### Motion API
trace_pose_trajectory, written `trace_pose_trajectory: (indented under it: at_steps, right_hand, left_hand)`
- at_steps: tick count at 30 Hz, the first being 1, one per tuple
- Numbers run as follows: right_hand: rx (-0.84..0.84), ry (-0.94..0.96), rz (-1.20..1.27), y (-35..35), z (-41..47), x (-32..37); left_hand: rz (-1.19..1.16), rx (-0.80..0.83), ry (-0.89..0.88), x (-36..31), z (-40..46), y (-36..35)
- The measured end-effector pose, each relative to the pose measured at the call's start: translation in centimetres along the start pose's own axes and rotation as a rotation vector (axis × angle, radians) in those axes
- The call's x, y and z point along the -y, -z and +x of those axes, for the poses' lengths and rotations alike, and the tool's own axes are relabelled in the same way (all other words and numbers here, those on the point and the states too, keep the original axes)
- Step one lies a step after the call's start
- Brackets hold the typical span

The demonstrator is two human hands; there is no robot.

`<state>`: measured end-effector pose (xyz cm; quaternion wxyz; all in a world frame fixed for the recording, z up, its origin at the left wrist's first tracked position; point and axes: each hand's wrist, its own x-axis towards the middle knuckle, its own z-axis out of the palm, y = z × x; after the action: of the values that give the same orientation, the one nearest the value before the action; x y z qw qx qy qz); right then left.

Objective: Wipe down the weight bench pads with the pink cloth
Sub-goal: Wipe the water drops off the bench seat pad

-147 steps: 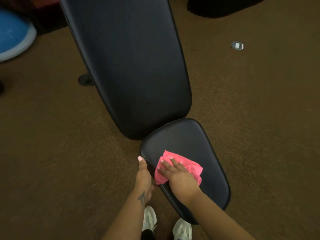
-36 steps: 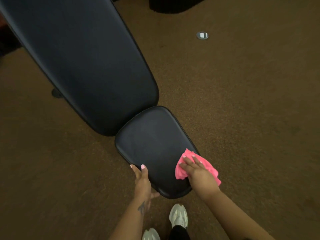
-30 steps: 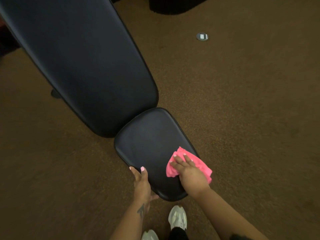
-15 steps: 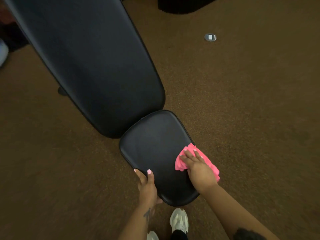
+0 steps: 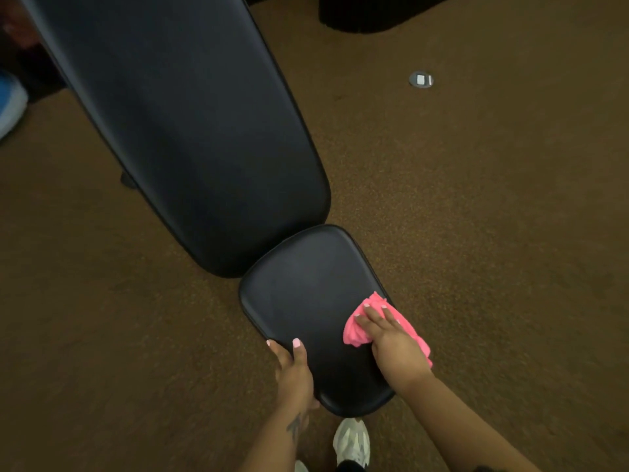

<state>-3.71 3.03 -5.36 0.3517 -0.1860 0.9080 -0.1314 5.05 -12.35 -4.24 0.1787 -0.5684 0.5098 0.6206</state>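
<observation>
I press the pink cloth [image 5: 354, 330] flat against the seat pad [image 5: 306, 284] with my right hand [image 5: 391, 338], fingers spread straight over the bunched fabric. The cloth sits at the right edge of the seat, with part of it hanging over that side. My left hand [image 5: 294, 373] grips the seat's left edge near the front corner, fingers curled over the rim, and I judge it is there to steady the bench. My two hands are apart, one on each side of the seat, with bare black vinyl between them.

The long back pad [image 5: 190, 131] stretches away from me, just beyond the seat, with a narrow gap between the two. Nothing touches it, and I cannot tell from its surface whether it has been wiped; no streaks or damp patches show on either pad.

As I judge it, I am working the seat's right margin, so the seat is under way but not clearly finished, since its far end and left half show no sign either way. The whole back pad looks like the larger share left to do.

Around the bench is brown carpet [image 5: 493, 233], a small round metal plate [image 5: 421, 79] in the floor, and my white shoe [image 5: 352, 441] below the seat's front.
</observation>
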Motion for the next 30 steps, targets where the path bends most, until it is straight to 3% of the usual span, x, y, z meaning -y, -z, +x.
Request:
trace_pose_trajectory:
  at_steps: [8, 12, 15, 19, 23, 26, 30]
  right_hand:
    - [0.038, 0.051, 0.042, -0.2, -1.3, 1.5]
    - [-0.124, 0.033, 0.212, 0.4, -2.1, 2.0]
    - [-0.142, -0.008, 0.411, 1.3, -3.0, 3.3]
    - [-0.149, 0.043, 0.465, 2.2, -3.2, 4.6]
    - [-0.174, 0.027, 0.561, 3.8, -2.9, 4.8]
    - [-0.196, 0.05, 0.824, 5.1, -2.3, 3.5]
    - [0.018, 0.026, 1.27, 6.9, -1.1, 1.0]
  left_hand:
    - [0.205, -0.223, -0.058, -1.1, -0.9, -0.5]
    - [0.288, -0.396, -0.193, -1.5, -1.7, -0.9]
    - [0.351, -0.221, -0.363, -2.3, -2.9, -1.7]
    - [0.182, 0.134, -0.171, -3.6, -3.8, -3.2]
    - [0.02, 0.127, -0.234, -4.5, -3.7, -4.4]
    - [-0.119, 0.176, -0.262, -5.7, -3.7, -4.5]
    - [-0.29, 0.328, -0.231, -7.3, -3.6, -4.7]
